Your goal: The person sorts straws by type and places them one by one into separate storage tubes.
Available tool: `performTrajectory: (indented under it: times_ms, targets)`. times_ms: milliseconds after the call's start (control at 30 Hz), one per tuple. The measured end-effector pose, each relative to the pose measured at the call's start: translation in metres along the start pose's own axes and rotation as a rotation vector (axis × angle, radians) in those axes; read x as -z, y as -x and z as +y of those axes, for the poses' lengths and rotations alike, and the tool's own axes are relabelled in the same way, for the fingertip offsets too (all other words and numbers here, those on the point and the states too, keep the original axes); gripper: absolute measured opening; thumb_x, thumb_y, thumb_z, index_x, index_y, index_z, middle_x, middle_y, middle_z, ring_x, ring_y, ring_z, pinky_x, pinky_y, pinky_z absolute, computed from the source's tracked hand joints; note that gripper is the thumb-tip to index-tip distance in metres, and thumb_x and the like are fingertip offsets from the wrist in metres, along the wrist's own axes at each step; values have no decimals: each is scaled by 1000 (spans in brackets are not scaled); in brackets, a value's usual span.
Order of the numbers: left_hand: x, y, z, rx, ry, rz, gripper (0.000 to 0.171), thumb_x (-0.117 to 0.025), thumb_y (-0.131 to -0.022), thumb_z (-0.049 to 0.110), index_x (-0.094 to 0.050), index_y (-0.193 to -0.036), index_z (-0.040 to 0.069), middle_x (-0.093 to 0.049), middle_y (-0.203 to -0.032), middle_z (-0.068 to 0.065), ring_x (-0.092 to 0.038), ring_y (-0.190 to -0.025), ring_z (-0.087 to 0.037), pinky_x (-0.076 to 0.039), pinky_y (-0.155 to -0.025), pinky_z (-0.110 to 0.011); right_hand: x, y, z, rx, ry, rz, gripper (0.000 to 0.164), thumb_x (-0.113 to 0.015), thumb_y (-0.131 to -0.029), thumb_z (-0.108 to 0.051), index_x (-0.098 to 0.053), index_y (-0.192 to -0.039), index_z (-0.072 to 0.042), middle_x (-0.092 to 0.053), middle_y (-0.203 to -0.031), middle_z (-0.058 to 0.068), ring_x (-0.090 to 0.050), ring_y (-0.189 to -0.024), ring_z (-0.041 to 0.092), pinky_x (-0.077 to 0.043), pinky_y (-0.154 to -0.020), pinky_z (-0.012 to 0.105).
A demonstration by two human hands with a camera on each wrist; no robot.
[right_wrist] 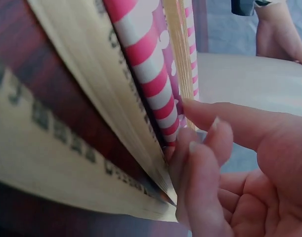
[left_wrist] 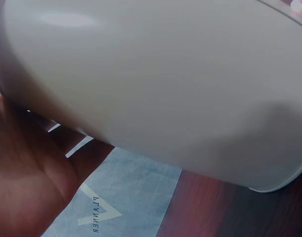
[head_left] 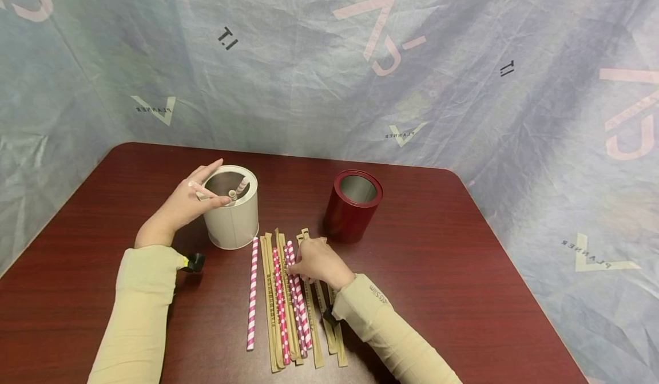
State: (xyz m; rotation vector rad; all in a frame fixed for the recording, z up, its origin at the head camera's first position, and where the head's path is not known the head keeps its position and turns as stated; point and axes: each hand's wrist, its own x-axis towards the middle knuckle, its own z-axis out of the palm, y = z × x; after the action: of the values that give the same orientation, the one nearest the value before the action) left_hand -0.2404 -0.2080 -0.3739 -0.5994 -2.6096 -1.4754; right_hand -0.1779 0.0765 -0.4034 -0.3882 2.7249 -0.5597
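Note:
At the left, my left hand (head_left: 193, 198) holds the rim of a white can (head_left: 233, 224), its thumb along the front and its fingers at the far side. Pale straws (head_left: 243, 184) stand inside, one leaning out across the hand. In the left wrist view, the palm (left_wrist: 32, 173) lies beside the can wall (left_wrist: 151, 84). My right hand (head_left: 320, 261) is down among the straws. Its thumb and bent fingers (right_wrist: 197, 182) close around the end of a pink-and-white striped straw (right_wrist: 148, 64); a purple dotted straw (head_left: 296, 304) lies against it.
A dark red can (head_left: 352, 209) stands upright behind the right hand. Several paper-wrapped straws (head_left: 270, 304) lie in a row, with a pink dotted straw (head_left: 280, 309) among them. A separate striped straw (head_left: 252, 298) lies at the row's left. Cloth (head_left: 309, 86) hangs behind the table (head_left: 437, 281).

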Motion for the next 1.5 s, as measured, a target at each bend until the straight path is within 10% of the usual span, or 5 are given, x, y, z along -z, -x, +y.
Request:
performTrajectory:
  times_ms: [167, 467, 967, 1300, 1500]
  targets:
    - [1, 1, 0, 4, -8, -6, 87, -73, -82, 15, -25, -154, 11, -34, -148, -25, -33, -132, -40, -31, -101, -63, -2, 0, 1, -29, -106, -33, 33, -74, -85, -25, -65, -59, -8, -63, -48, 2, -62, -42, 10, -44, -105, 37]
    - [-1, 0, -1, -12, -8, 8, 85, -73, -81, 11, -27, -153, 10, -37, -145, -24, -35, -130, -36, -32, -102, -61, -4, -1, 5, -33, -200, -54, 33, -73, -86, -19, -61, -57, -6, -61, -47, 3, -62, -42, 12, -53, -44, 23]
    - [-1, 1, 1, -16, -10, 12, 84, -72, -82, 11, -27, -153, 9, -38, -145, -24, -36, -129, -36, -33, -102, -60, 10, -2, 23, -19, -577, -14, 14, -64, -90, -13, -57, -81, -4, -64, -69, 5, -63, -56, 11, -59, -55, 32]
    - [-1, 0, 0, 16, -2, -3, 85, -72, -83, 16, -25, -154, 11, -30, -150, -27, -34, -132, -41, -31, -102, -63, 19, 1, 26, 37, -658, 212, 13, -68, -89, -12, -67, -96, -1, -72, -85, 15, -70, -74, 31, -61, -66, 35]
    - [-1, 1, 1, 12, -2, 12, 84, -72, -82, 14, -28, -153, 10, -33, -148, -27, -36, -130, -40, -31, -103, -61, 21, 3, 21, 64, -728, 319, 13, -69, -89, -13, -69, -97, -3, -75, -93, 15, -72, -76, 19, -61, -71, 35]
